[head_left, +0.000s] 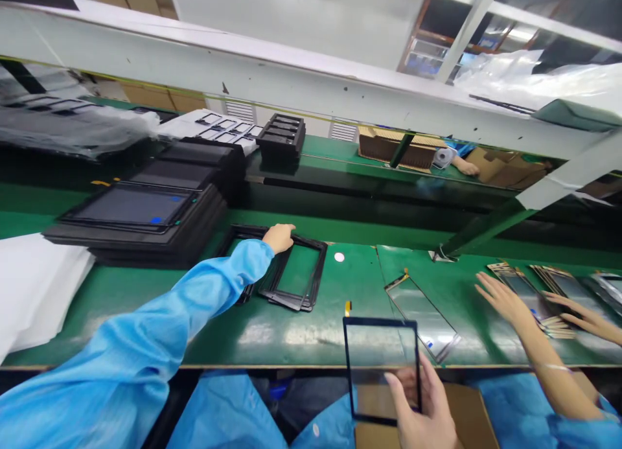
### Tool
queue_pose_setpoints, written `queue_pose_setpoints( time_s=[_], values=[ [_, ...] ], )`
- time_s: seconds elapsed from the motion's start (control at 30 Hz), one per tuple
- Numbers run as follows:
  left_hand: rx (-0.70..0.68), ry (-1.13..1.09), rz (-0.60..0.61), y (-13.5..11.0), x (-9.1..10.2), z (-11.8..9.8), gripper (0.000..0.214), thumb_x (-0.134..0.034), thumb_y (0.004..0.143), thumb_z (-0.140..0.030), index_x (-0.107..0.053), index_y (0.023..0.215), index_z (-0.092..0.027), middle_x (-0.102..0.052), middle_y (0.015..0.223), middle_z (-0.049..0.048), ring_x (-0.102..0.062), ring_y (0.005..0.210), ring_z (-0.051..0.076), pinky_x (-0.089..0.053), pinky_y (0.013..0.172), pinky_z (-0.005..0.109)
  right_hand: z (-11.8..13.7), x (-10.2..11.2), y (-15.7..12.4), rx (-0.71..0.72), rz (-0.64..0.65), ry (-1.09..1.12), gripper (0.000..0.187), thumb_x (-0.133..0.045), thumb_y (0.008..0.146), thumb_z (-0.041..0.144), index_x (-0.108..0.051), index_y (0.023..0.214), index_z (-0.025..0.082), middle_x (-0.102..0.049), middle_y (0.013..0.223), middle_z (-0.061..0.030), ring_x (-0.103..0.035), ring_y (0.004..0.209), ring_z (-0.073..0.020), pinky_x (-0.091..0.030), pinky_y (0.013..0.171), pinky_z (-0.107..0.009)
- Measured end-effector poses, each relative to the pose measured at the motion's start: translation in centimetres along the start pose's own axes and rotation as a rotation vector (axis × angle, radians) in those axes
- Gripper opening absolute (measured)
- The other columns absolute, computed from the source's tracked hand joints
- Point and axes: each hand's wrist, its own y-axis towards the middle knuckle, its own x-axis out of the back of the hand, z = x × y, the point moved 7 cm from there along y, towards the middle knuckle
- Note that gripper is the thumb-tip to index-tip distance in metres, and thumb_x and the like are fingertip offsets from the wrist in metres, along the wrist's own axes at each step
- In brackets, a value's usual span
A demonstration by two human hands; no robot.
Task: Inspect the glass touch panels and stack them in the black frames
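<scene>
My right hand (430, 407) grips a touch screen panel (381, 324) by its lower right edge, thumb in front and fingers behind the clear glass. The panel has a black border and a small orange flex cable at its top. It is held upright in front of the bench edge. My left hand (279, 238) reaches across to the black frames (315, 277), which lie in two overlapping stacks. Its fingers are curled at their upper edge, and the fingertips are mostly hidden. Another glass panel (422, 310) with a flex cable lies flat on the green bench (354, 274).
A tall stack of black trays (194, 235) holding screens stands left, beside white sheets (39, 287). At right, a co-worker's hands (510, 303) touch rows of panels (525, 290). A slanted post (490, 232) and an overhead shelf (291, 80) cross the space above the bench.
</scene>
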Motion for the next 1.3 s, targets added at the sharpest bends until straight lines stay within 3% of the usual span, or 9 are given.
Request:
queue_pose_setpoints(
  time_s=[0.1,0.27,0.4,0.53,0.73,0.9,1.13,1.3],
  values=[
    [-0.02,-0.222,0.026,-2.3,1.4,-0.7,0.031,-0.068,0.103,-0.031,-0.068,0.13,-0.016,-0.074,0.117,0.0091,-0.074,0.096,0.023,-0.065,0.082,0.041,1.7,-3.0,1.1,-0.028,0.036,0.226,0.067,-0.088,0.078,0.046,-0.067,0.142,0.037,-0.075,0.094,-0.003,-0.074,0.077,-0.025,-0.062,0.066,-0.035],
    [-0.115,-0.567,0.039,-9.8,2.7,-2.6,0.046,-0.065,0.093,-0.026,-0.067,0.139,-0.021,-0.074,0.106,0.0063,-0.077,0.086,0.019,-0.066,0.073,0.032,4.0,-8.2,1.3,-0.071,0.203,0.446,0.063,-0.09,0.077,0.04,-0.072,0.135,0.025,-0.069,0.089,0.0003,-0.058,0.06,-0.0129,-0.05,0.05,-0.024],
    [-0.163,-0.771,0.026,-15.1,1.9,-3.6,0.047,-0.076,0.085,-0.033,-0.076,0.13,-0.023,-0.075,0.098,0.0062,-0.076,0.084,0.021,-0.065,0.07,0.031,5.0,-9.8,1.1,-0.095,0.249,0.513,0.068,-0.093,0.074,0.039,-0.071,0.136,0.023,-0.068,0.088,0.0002,-0.056,0.059,-0.0111,-0.05,0.05,-0.023],
    [-0.206,-0.874,-0.027,-18.0,1.1,-4.4,0.036,-0.082,0.084,-0.03,-0.084,0.12,-0.027,-0.078,0.093,0.0066,-0.073,0.084,0.022,-0.064,0.073,0.031,5.0,-10.2,1.1,-0.086,0.295,0.516,0.068,-0.092,0.076,0.036,-0.07,0.138,0.022,-0.068,0.091,-0.0012,-0.058,0.062,-0.0117,-0.051,0.051,-0.023],
    [-0.224,-0.9,-0.064,-19.2,1.0,-5.1,0.033,-0.082,0.082,-0.026,-0.087,0.114,-0.035,-0.076,0.088,0.0045,-0.072,0.081,0.022,-0.064,0.07,0.03,4.6,-10.1,0.6,-0.089,0.3,0.538,0.067,-0.091,0.079,0.036,-0.068,0.141,0.023,-0.068,0.095,-0.0017,-0.056,0.061,-0.0104,-0.05,0.05,-0.022],
    [-0.197,-0.93,-0.068,-19.3,0.4,-4.6,0.034,-0.083,0.083,-0.029,-0.086,0.116,-0.037,-0.076,0.099,0.0057,-0.073,0.085,0.024,-0.065,0.072,0.032,5.1,-10.1,0.0,-0.113,0.32,0.55,0.069,-0.09,0.081,0.036,-0.066,0.144,0.024,-0.067,0.095,-0.0008,-0.054,0.058,-0.0088,-0.049,0.049,-0.022],
    [-0.211,-0.902,-0.125,-19.9,0.8,-4.8,0.032,-0.084,0.083,-0.03,-0.087,0.114,-0.039,-0.074,0.098,0.005,-0.072,0.086,0.024,-0.066,0.076,0.033,5.7,-10.2,-0.6,-0.111,0.32,0.537,0.072,-0.089,0.081,0.041,-0.064,0.147,0.026,-0.067,0.097,-0.0018,-0.055,0.059,-0.0101,-0.049,0.049,-0.023],
    [-0.172,-0.981,-0.067,-20.0,0.1,-4.9,0.033,-0.086,0.081,-0.035,-0.087,0.114,-0.038,-0.078,0.098,0.0057,-0.072,0.079,0.024,-0.067,0.069,0.034,5.9,-10.0,-0.7,-0.099,0.292,0.537,0.068,-0.088,0.083,0.038,-0.064,0.146,0.027,-0.067,0.098,-0.0013,-0.059,0.065,-0.0112,-0.053,0.055,-0.023]
  ],
)
